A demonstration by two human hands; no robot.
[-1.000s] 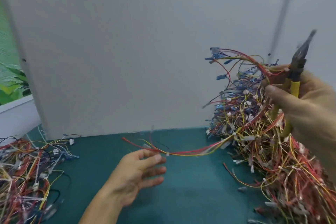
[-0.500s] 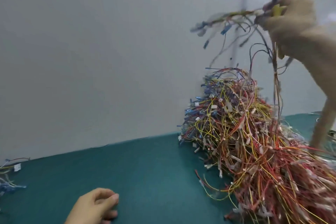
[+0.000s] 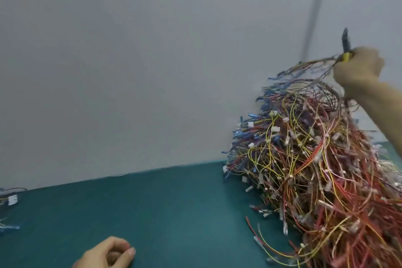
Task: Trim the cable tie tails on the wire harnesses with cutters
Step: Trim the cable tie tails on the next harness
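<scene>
Matte teal-green table (image 3: pixel 152 209) spreads ahead of the left hand (image 3: pixel 106 253) and off to both sides of it. Plain pale grey wall panel (image 3: pixel 141 61) stands upright, meets the table's far edge well beyond the left hand, and fills the view left of the right hand (image 3: pixel 356 69). Darker grey vertical strip (image 3: pixel 315 6) on the wall runs above and just left of the right hand; blurred, kind unclear.

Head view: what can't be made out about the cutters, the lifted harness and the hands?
Cutters: the right hand covers all but the dark tip and a yellow strip; blades open or closed unclear.
Lifted harness: motion-blurred; tie tails too small to find.
Left hand: cut off by bottom edge.
</scene>
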